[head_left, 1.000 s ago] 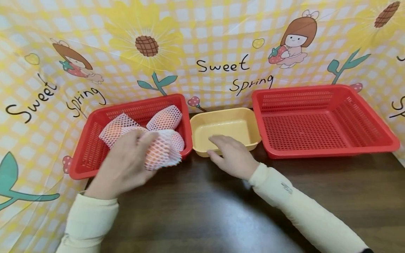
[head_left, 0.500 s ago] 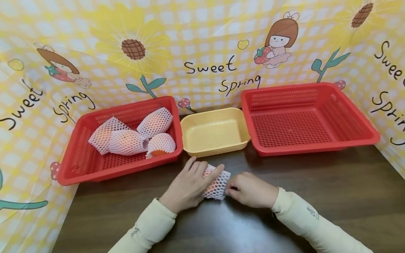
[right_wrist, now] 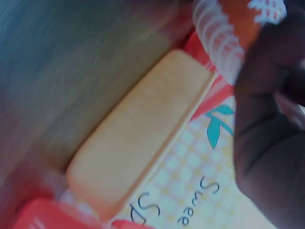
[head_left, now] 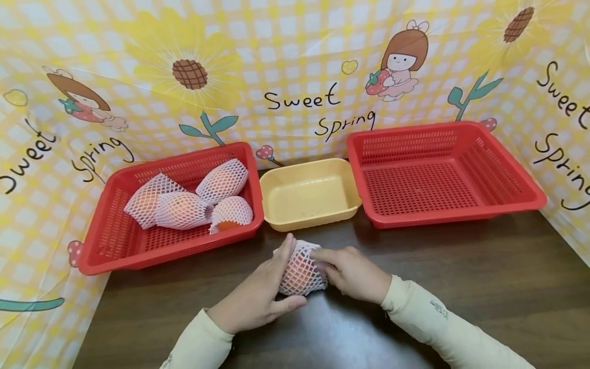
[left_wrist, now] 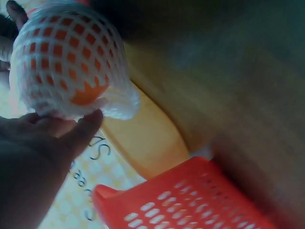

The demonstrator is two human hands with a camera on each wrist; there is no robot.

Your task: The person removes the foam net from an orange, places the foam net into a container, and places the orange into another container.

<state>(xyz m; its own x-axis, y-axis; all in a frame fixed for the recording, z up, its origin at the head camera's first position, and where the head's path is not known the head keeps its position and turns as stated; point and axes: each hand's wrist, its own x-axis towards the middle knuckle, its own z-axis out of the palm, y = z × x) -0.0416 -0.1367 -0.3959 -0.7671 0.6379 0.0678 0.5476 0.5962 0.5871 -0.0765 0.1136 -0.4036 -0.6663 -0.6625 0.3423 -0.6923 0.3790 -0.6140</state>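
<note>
A round orange-coloured fruit (head_left: 295, 277) in a white foam net (head_left: 308, 251) is between my two hands, in front of the yellow tub. My left hand (head_left: 258, 294) holds it from the left side, fingers along the far side and thumb at the near side. My right hand (head_left: 357, 271) pinches the net's right part with its thumb and forefinger. Bare orange skin (left_wrist: 88, 94) shows at the net's lower opening in the left wrist view. In the right wrist view, the right hand (right_wrist: 271, 119) hides part of the fruit (right_wrist: 238, 21).
The left red basket (head_left: 138, 261) contains several netted fruits (head_left: 182, 209). Between the baskets stands a yellow tub (head_left: 306, 197) with small specks on its floor. At right sits another red basket (head_left: 415, 189). Patterned cloth (head_left: 286, 61) covers the wall behind the brown table (head_left: 484, 277).
The netted fruit came from above the left basket to the table front. My right hand left the tub's front and joined it. Since then, the left hand has shifted left around the fruit.
</note>
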